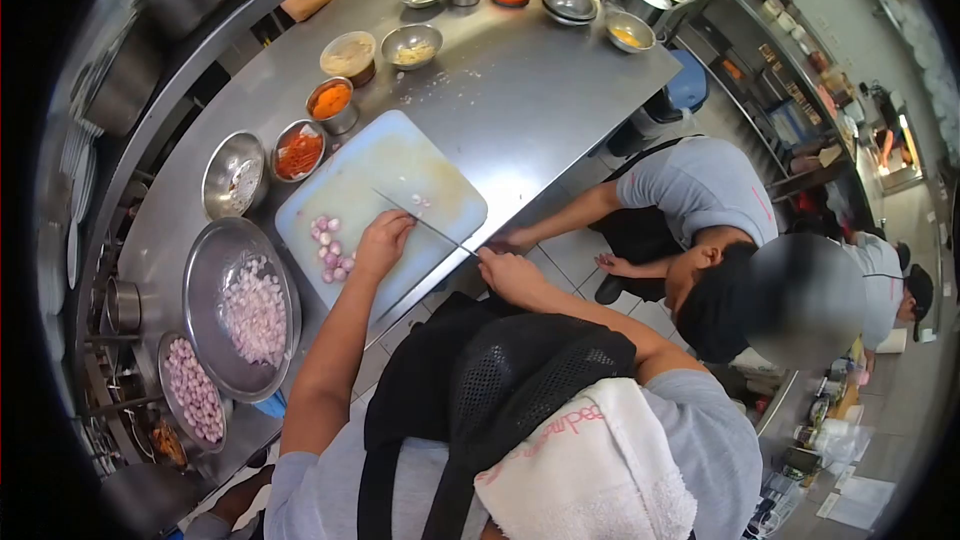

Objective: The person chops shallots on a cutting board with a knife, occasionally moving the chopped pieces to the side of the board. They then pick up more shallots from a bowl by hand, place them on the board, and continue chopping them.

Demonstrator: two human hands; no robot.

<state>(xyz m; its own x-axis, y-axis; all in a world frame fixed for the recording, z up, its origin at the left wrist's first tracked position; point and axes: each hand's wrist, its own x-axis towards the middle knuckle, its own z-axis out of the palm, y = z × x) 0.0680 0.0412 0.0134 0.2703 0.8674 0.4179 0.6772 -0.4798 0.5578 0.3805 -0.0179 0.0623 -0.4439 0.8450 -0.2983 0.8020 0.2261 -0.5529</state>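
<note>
On the white cutting board (385, 152), a knife (440, 233) lies across the near right part, its blade pointing to the far left. My right hand (510, 276) is closed round its handle at the table's edge. Beside the blade, my left hand (383, 241) rests on the board with its fingers bent together; what they hold, if anything, is hidden. Small pale cut pieces (421, 202) lie just beyond the blade. Several peeled shallots (328, 243) are grouped on the board's left side, left of my left hand.
Left of the board stand a large bowl of chopped shallots (255, 312), a bowl of whole shallots (192, 390) and a metal bowl (235, 175). Containers with orange food (330, 100) line the far side. A co-worker (700, 185) bends close on the right.
</note>
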